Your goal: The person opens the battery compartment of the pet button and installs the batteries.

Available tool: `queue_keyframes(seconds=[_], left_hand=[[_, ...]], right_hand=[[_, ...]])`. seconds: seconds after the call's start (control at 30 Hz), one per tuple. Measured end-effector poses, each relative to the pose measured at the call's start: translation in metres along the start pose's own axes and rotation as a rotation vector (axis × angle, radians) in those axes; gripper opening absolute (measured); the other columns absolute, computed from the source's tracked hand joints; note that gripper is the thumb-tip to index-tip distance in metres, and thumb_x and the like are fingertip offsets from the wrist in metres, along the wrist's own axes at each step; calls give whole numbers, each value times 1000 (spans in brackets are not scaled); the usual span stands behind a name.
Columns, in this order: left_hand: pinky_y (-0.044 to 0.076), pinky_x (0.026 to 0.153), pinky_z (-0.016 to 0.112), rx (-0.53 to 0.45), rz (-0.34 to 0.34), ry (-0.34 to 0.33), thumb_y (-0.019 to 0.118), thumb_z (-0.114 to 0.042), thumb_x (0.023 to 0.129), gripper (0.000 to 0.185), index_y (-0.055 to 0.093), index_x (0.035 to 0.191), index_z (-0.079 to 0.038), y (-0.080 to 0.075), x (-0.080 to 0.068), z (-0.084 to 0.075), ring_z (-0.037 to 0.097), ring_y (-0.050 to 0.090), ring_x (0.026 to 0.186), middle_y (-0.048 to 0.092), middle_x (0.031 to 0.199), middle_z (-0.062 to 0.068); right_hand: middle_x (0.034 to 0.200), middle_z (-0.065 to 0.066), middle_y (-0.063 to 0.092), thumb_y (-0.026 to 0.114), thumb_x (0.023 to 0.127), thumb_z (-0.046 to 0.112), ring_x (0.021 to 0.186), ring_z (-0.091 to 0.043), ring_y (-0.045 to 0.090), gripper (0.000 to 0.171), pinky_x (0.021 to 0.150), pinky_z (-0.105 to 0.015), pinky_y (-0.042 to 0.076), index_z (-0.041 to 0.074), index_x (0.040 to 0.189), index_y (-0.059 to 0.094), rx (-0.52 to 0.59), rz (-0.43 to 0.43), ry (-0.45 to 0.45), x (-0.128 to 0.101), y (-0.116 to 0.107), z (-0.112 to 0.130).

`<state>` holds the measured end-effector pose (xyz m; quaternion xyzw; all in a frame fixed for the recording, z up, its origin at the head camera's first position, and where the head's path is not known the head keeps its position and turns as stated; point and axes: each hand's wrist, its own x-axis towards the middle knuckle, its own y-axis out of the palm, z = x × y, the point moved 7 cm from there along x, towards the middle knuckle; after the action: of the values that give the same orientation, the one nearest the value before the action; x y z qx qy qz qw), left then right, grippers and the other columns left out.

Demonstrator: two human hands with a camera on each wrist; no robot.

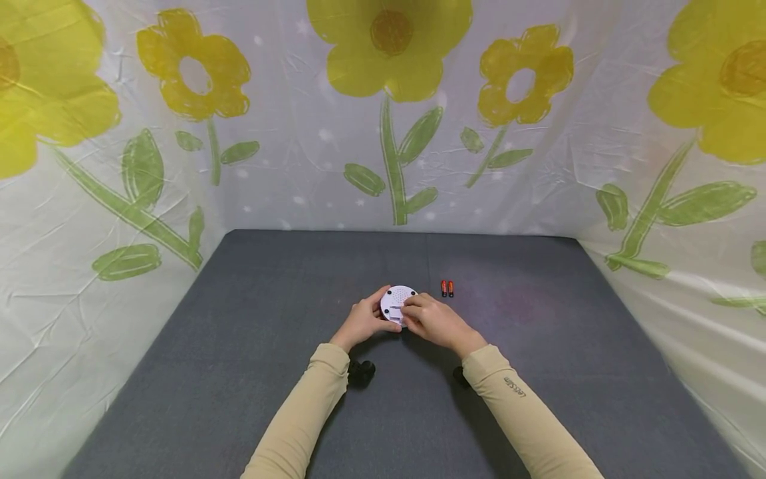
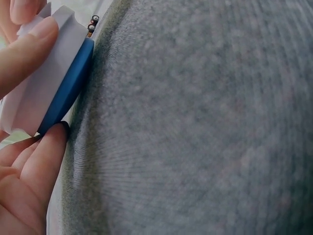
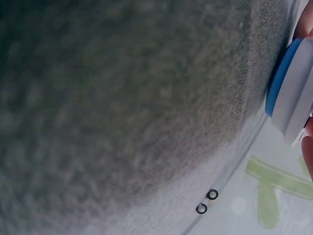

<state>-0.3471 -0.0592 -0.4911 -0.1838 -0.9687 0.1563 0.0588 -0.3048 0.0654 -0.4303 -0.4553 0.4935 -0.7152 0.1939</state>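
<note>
Near the middle of the grey felt-like mat (image 1: 239, 372), a round white device (image 1: 397, 303) with a blue underside is held face-down between both hands. Its rim is gripped by the curled fingers of the left hand (image 1: 362, 322), while the back panel is pinched by the right hand (image 1: 433, 319). It is judged light, rigid, smooth plastic, best taken by the rim. Two red-banded batteries (image 1: 447, 288) are laid just beside it, apart, before a crinkled flower-printed sheet (image 1: 389, 133)

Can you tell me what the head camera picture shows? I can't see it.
Two hands, the left hand and the right hand, hold a round white device over a grey mat. Two small batteries lie just to its right.
</note>
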Motion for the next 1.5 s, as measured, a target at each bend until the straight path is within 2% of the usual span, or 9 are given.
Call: queue_keyframes(seconds=[0.13,0.37,0.6,0.73,0.9,1.0,1.1,1.33,1.5], left_hand=[[48,85,28,8,1,-2,84,-17,68,98,26,146,-5,-1,0,0,16,51,115,44,136,16],[48,83,28,-21,16,0,83,-15,69,97,25,146,-4,0,0,0,18,51,115,44,135,17],[49,83,28,-44,16,12,83,-9,68,96,25,146,-3,1,0,2,21,51,116,43,136,19],[47,87,31,-71,12,14,82,-4,68,95,27,145,-4,1,-1,2,24,48,119,39,139,19],[43,92,35,-102,29,27,80,1,69,93,26,145,-1,-1,-6,-10,29,45,121,35,141,23],[43,92,35,-118,50,19,79,3,70,93,25,145,0,-2,-11,-19,29,44,122,34,141,24],[44,92,35,-136,65,7,77,4,71,92,23,145,-1,-2,-13,-21,29,43,123,34,141,24],[43,93,33,-171,51,-10,79,2,70,95,23,146,-4,1,-6,-2,28,41,125,32,143,21],[45,89,31,-170,38,-10,81,0,69,96,25,147,-6,2,-3,3,26,44,123,35,142,19]], right_hand=[[104,-12,60,70,84,16,96,-23,53,22,82,-34,47,0,98,68,47,38,54,0,1,-2],[107,-11,54,75,80,16,97,-24,49,22,82,-35,45,2,94,65,171,131,225,5,2,-10],[108,-9,52,77,77,15,99,-23,48,24,82,-34,45,4,91,61,229,215,310,7,4,-15],[108,-9,53,77,76,11,102,-23,49,27,86,-37,43,4,94,59,283,193,369,0,-3,-23],[98,-10,56,79,70,4,95,-26,51,31,85,-41,42,3,93,59,285,67,420,-20,-23,-46],[94,-11,57,79,69,0,91,-28,53,31,82,-43,43,2,92,59,273,23,459,-37,-34,-63],[96,-13,56,77,71,-1,93,-30,53,29,82,-45,42,1,94,59,272,33,524,-53,-40,-80],[100,-19,56,75,75,-1,97,-36,52,28,83,-50,42,-2,98,60,262,84,664,-87,-53,-112],[100,-20,55,74,75,0,95,-36,51,28,81,-51,41,-3,99,60,248,92,749,-110,-61,-131]])
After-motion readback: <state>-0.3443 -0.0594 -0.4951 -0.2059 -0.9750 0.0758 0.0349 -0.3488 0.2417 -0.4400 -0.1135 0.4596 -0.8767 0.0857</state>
